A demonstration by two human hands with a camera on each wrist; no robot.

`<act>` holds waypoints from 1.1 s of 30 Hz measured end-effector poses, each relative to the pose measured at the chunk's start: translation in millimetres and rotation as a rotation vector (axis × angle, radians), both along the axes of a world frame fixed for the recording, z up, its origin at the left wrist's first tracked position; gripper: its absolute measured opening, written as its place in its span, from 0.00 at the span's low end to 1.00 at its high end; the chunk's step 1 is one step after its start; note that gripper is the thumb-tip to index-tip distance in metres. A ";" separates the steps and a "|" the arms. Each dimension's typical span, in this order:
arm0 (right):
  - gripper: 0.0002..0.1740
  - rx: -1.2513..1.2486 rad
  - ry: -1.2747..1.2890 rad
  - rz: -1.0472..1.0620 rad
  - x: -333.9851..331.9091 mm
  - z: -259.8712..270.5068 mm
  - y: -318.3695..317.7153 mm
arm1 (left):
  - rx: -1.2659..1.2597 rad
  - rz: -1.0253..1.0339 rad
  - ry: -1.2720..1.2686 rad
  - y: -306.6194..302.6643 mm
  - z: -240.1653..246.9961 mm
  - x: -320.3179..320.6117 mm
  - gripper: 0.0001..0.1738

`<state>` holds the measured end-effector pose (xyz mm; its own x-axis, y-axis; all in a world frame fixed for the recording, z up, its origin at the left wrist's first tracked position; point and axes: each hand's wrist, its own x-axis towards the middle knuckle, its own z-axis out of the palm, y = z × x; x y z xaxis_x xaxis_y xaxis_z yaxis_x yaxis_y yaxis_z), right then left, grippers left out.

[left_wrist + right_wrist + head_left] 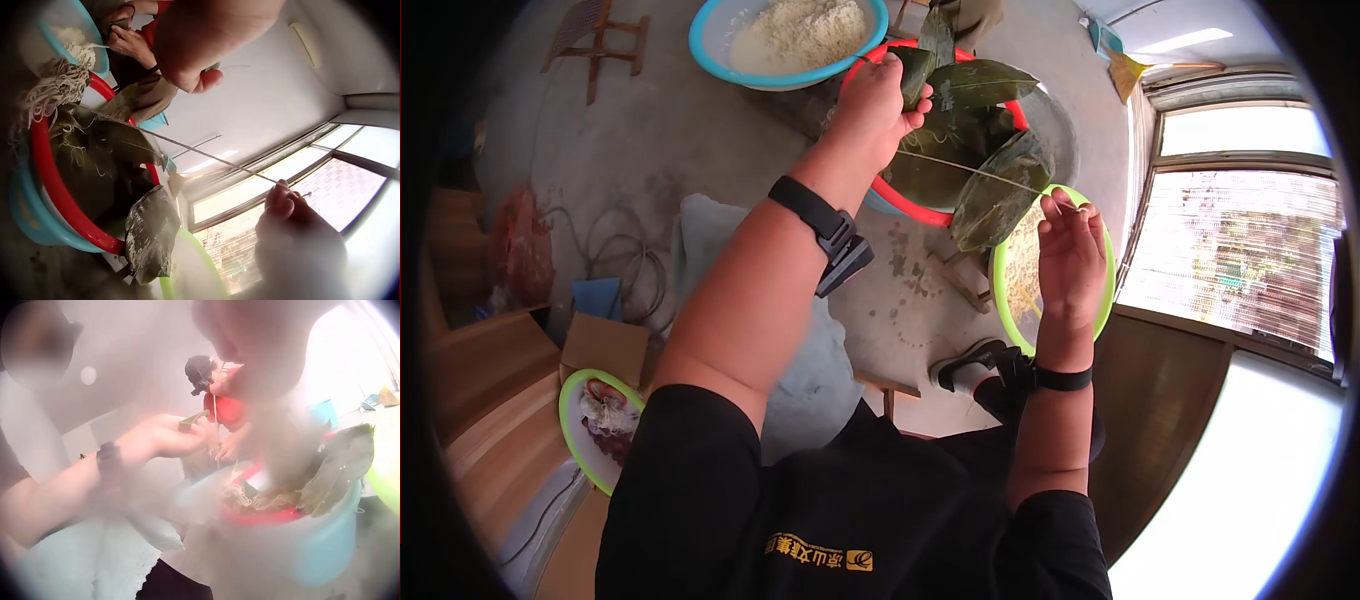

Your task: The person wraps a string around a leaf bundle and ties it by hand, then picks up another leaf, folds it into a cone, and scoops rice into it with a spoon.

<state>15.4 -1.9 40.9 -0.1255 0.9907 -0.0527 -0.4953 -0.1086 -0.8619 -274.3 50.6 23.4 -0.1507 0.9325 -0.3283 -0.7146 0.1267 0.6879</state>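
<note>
My left hand (pixel 875 112) is above the red-rimmed basin and grips a folded green leaf packet (pixel 915 72); most of it is hidden behind the fingers in the left wrist view. Out to the right, my right hand (pixel 1072 262) pinches one end of a thin string (pixel 975 170). That string stretches taut across the basin; in the left wrist view it runs back toward a bunch of pale strings (pixel 59 87) at the rim. Broad dark leaves (pixel 985 83) fill the red basin (pixel 920 212), and one wet leaf (pixel 1000 195) hangs over its edge.
A blue basin (pixel 710 60) of white rice (pixel 815 28) stands beyond. Below my right hand is a green-rimmed basin (pixel 1000 280). Another person's hands (pixel 131 44) work across from me. A bowl (pixel 572 420) sits at lower left, near a cardboard box (pixel 605 345).
</note>
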 end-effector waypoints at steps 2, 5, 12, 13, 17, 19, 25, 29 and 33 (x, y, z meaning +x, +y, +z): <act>0.04 0.040 0.013 -0.111 12.1 1.4 20.9 | 0.017 0.030 -0.005 2.8 -3.7 -10.0 0.19; 0.03 0.124 -0.045 -0.190 0.7 15.2 36.3 | 0.043 0.058 -0.008 2.4 -1.1 -20.0 0.19; 0.10 0.018 -0.625 0.302 -88.3 -26.5 17.4 | 0.043 0.040 -0.044 -4.1 5.5 -19.4 0.19; 0.10 0.083 -0.720 0.305 -97.4 -40.0 19.1 | 0.049 0.038 -0.042 -3.8 4.9 -20.4 0.19; 0.11 0.250 -1.099 0.265 -132.4 -85.9 45.5 | 0.016 0.095 -0.065 -5.2 9.3 -23.5 0.19; 0.12 0.271 -1.257 0.253 -147.7 -101.4 58.0 | 0.025 0.096 -0.082 -5.1 9.0 -25.2 0.19; 0.11 0.222 -1.379 0.267 -173.3 -146.2 75.4 | 0.015 0.096 -0.093 -4.0 13.2 -25.5 0.19; 0.10 0.243 -1.332 0.216 -166.9 -142.6 81.6 | 0.027 0.101 -0.092 -1.4 9.4 -28.2 0.18; 0.09 0.293 -1.201 0.127 -161.6 -112.4 96.7 | 0.043 0.089 -0.068 -0.3 5.9 -29.6 0.18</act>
